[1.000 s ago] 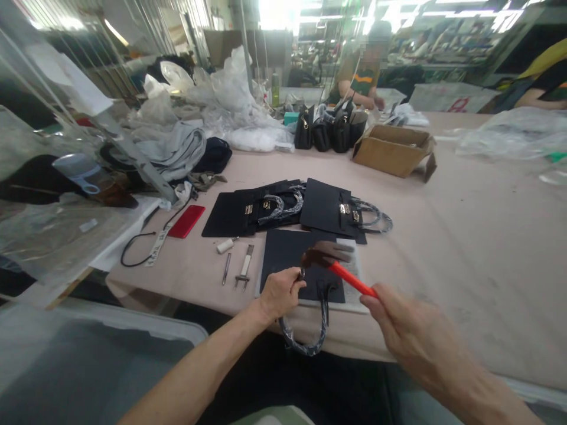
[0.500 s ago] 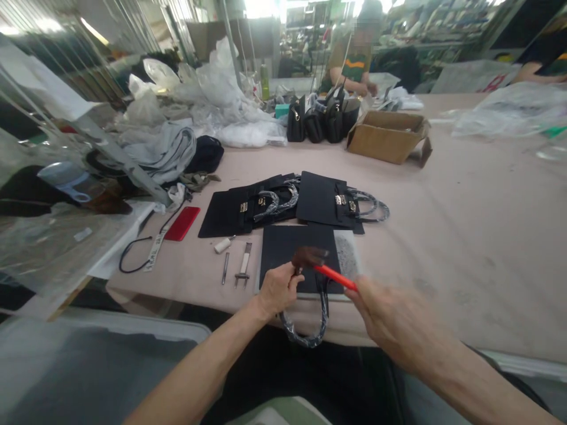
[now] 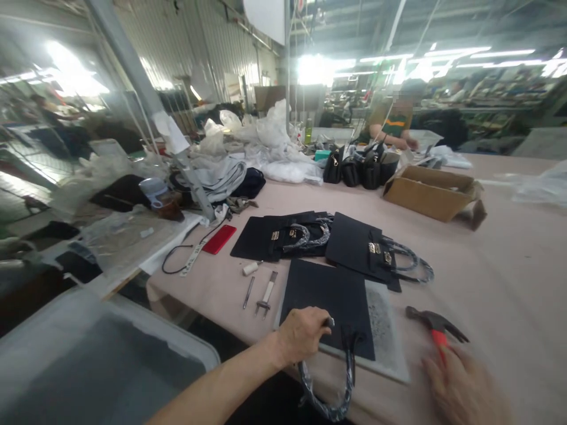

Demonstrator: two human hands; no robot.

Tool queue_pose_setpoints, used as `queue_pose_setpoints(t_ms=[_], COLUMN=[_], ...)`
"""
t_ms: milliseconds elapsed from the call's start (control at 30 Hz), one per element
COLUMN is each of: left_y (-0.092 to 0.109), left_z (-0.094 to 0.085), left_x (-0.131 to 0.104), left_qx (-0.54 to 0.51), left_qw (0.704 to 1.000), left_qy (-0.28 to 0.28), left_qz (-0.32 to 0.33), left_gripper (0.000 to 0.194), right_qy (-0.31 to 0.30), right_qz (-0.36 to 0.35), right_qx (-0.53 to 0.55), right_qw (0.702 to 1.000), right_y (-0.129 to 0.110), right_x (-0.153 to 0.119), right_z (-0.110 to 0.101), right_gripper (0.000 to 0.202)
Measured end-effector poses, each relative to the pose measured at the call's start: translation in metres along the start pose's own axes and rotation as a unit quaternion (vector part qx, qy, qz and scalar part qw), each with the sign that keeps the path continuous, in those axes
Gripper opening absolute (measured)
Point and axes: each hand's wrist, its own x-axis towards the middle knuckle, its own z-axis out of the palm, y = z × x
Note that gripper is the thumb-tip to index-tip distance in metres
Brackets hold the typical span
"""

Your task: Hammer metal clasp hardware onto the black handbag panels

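Hammer (image 3: 434,321), earlier above left hand (image 3: 305,333), now right of board (image 3: 386,321).

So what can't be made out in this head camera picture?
All in the head view:
The lower part of the small metal piece: hidden by the left hand.
The handle end of the hammer: covered by the right hand, itself blurred.
Marks on the white strip: too small and blurred.
The rest of the clear plastic: cut off by the right edge.

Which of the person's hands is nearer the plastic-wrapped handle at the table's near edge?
Left: the left hand is beside the wrapped handle; the right hand is farther off, rightward, at the hammer.
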Motion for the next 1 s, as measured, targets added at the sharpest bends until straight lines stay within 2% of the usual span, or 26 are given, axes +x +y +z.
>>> queue_pose_setpoints(t_ms=[33, 100, 133, 200, 233, 267, 300, 333, 400, 467, 533, 567, 633, 700, 767, 800, 867, 933, 1000], left_y=[-0.001, -0.002, -0.004, -0.008, -0.012, -0.017, -0.024, -0.032, -0.053, -0.073, -0.087, -0.090, -0.090, -0.081, -0.061, -0.047, -0.012, 0.027, 0.056], left_z=[0.001, 0.002, 0.001, -0.009, -0.017, -0.029, -0.043, -0.059, -0.095, -0.126, -0.147, -0.151, -0.149, -0.136, -0.116, -0.106, -0.085, -0.064, -0.048], left_x=[0.001, 0.005, 0.009, 0.015, 0.017, 0.018, 0.015, 0.011, -0.005, -0.026, -0.045, -0.053, -0.064, -0.068, -0.068, -0.069, -0.073, -0.076, -0.073], left_qx=[-0.011, -0.024, -0.040, -0.122, -0.200, -0.286, -0.332, -0.331, -0.238, -0.047, 0.154, 0.223, 0.304, 0.324, 0.280, 0.226, 0.049, -0.183, -0.380], left_qw=[1.000, 0.999, 0.998, 0.975, 0.934, 0.875, 0.838, 0.826, 0.844, 0.864, 0.862, 0.857, 0.851, 0.857, 0.867, 0.874, 0.876, 0.840, 0.783], left_qy=[0.001, 0.017, 0.041, 0.131, 0.211, 0.269, 0.299, 0.318, 0.330, 0.319, 0.233, 0.189, 0.147, 0.173, 0.212, 0.218, 0.188, 0.146, 0.137], left_qz=[0.002, -0.014, -0.038, -0.132, -0.210, -0.282, -0.314, -0.327, -0.349, -0.387, -0.422, -0.424, -0.402, -0.362, -0.353, -0.370, -0.440, -0.489, -0.473], left_gripper=[0.009, 0.008, 0.004, 0.015, 0.024, 0.032, 0.036, 0.037, 0.037, 0.031, 0.029, 0.029, 0.034, 0.037, 0.037, 0.036, 0.040, 0.041, 0.040], right_qy=[0.005, -0.033, -0.058, -0.071, -0.075, -0.090, -0.101, -0.109, -0.137, -0.162, -0.170, -0.165, -0.149, -0.131, -0.105, -0.087, -0.052, -0.041, -0.068], right_qz=[-0.048, -0.127, -0.164, -0.180, -0.173, -0.169, -0.149, -0.118, -0.058, -0.024, -0.011, -0.005, 0.014, 0.042, 0.065, 0.069, 0.055, 0.027, 0.005], right_qx=[0.002, 0.039, 0.054, 0.045, 0.036, 0.033, 0.026, 0.007, -0.052, -0.095, -0.101, -0.092, -0.062, -0.021, 0.026, 0.052, 0.097, 0.124, 0.115], right_qw=[0.999, 0.991, 0.983, 0.980, 0.981, 0.981, 0.983, 0.987, 0.987, 0.982, 0.980, 0.982, 0.987, 0.990, 0.992, 0.992, 0.992, 0.991, 0.991], right_y=[-0.017, -0.059, -0.080, -0.115, -0.127, -0.136, -0.142, -0.146, -0.151, -0.156, -0.159, -0.160, -0.159, -0.155, -0.153, -0.152, -0.153, -0.150, -0.137], right_x=[-0.002, -0.011, -0.016, -0.027, -0.031, -0.034, -0.035, -0.036, -0.034, -0.031, -0.029, -0.029, -0.029, -0.031, -0.033, -0.035, -0.042, -0.051, -0.059], right_z=[0.008, 0.021, 0.026, 0.032, 0.032, 0.029, 0.024, 0.017, 0.003, -0.008, -0.014, -0.014, -0.012, -0.009, -0.007, -0.008, -0.010, -0.014, -0.011], right_gripper=[0.048, 0.048, 0.049, 0.060, 0.065, 0.068, 0.070, 0.071, 0.067, 0.058, 0.050, 0.048, 0.048, 0.050, 0.051, 0.051, 0.050, 0.052, 0.059])
